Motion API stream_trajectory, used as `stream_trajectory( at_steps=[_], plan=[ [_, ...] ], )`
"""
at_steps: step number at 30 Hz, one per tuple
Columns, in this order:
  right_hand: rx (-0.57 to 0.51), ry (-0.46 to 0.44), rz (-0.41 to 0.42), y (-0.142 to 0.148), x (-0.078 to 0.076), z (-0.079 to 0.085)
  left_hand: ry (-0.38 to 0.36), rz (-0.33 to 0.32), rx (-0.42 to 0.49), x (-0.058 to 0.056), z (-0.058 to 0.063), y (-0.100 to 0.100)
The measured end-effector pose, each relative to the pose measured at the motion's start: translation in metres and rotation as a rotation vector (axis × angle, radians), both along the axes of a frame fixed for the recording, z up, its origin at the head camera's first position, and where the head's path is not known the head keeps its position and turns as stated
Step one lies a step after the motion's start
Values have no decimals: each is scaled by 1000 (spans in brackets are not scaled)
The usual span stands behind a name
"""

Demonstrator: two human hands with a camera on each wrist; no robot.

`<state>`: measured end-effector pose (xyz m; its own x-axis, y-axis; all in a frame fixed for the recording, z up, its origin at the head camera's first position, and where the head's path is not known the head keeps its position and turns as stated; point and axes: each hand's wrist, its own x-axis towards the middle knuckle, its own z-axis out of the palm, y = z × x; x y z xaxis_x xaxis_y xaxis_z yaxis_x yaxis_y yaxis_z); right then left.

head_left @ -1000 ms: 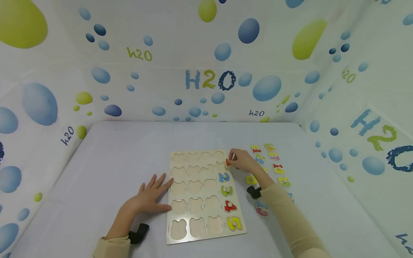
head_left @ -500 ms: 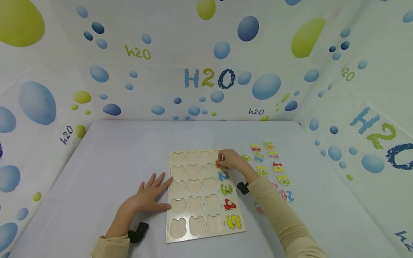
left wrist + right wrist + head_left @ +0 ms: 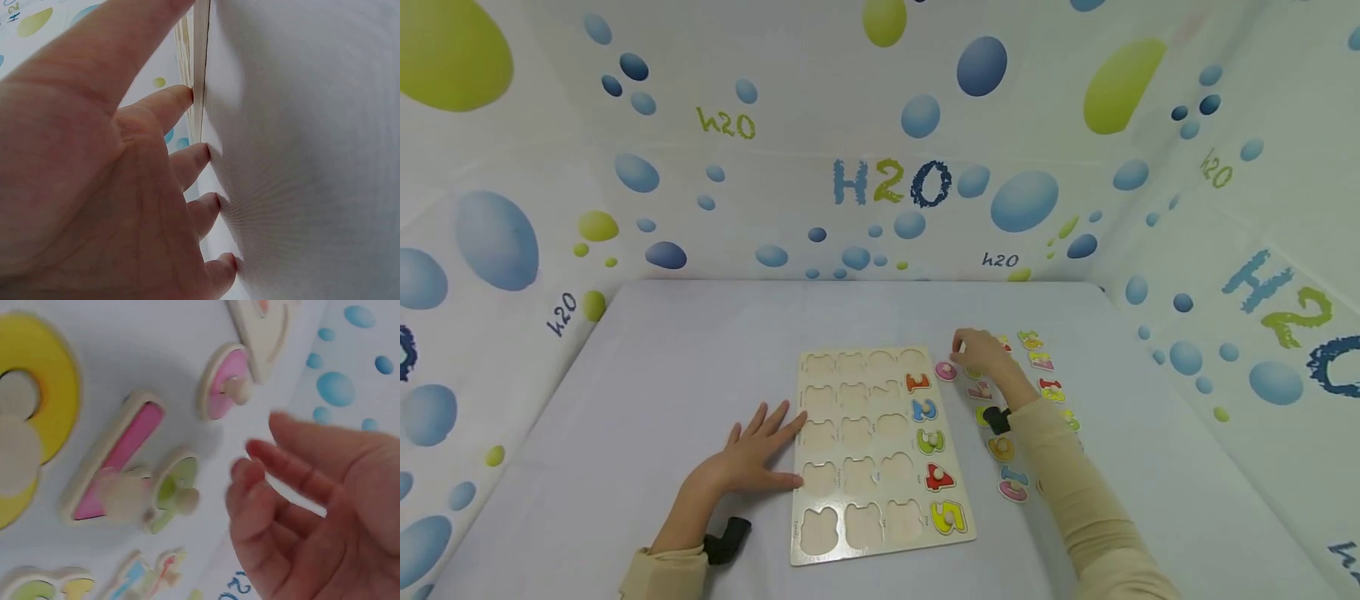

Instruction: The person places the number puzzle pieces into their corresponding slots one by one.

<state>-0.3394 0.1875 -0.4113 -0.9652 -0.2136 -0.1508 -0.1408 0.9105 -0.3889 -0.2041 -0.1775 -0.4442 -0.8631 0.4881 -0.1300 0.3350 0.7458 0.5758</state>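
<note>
A wooden number puzzle board (image 3: 838,492) lies on the table with a column of knobbed number pieces in its right side: a red 1 (image 3: 917,382), blue 2 (image 3: 924,409), green 3 (image 3: 930,442), red 4 (image 3: 939,477) and yellow 5 (image 3: 949,518). My left hand (image 3: 752,454) is spread flat on the table, thumb and forefinger touching the board's left edge. Past the board's upper right corner, my right hand (image 3: 981,352) hovers with loosely bent, bare fingers. Just beside its fingertips lies a pink 0 piece (image 3: 226,387); a green 6 piece (image 3: 176,490) is also close by.
Loose number pieces lie in columns right of the board, including a pink 7 (image 3: 980,390), a yellow 9 (image 3: 1001,449) and a blue-and-pink 10 (image 3: 1013,483). The right forearm covers some of them. A patterned curtain (image 3: 880,233) closes off the table's back and sides.
My right hand has set the red 1 into the board's right column, let go, and moved right and away to the loose pieces. The left hand has stayed at the board's edge.
</note>
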Motion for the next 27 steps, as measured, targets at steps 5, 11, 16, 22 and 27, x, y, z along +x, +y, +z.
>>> stream_trajectory(
  at_steps=[5, 11, 16, 22, 27],
  plan=[
    [-46, -106, 101, 3, 0, -12, 18, -13, 10, 0, -4, -1],
    [-70, 61, 57, -13, -2, -10, 5, -7, -19, 0, -1, 2],
    [-170, 90, 137, -37, -12, -9, 1, 6, -37, 1, 2, 0],
    [-102, 62, 159, -53, -22, -18, 6, -4, -35, -2, 0, -1],
    [-51, 41, 158, -56, -21, -17, 9, -13, -4, -2, -4, -2]
  ],
)
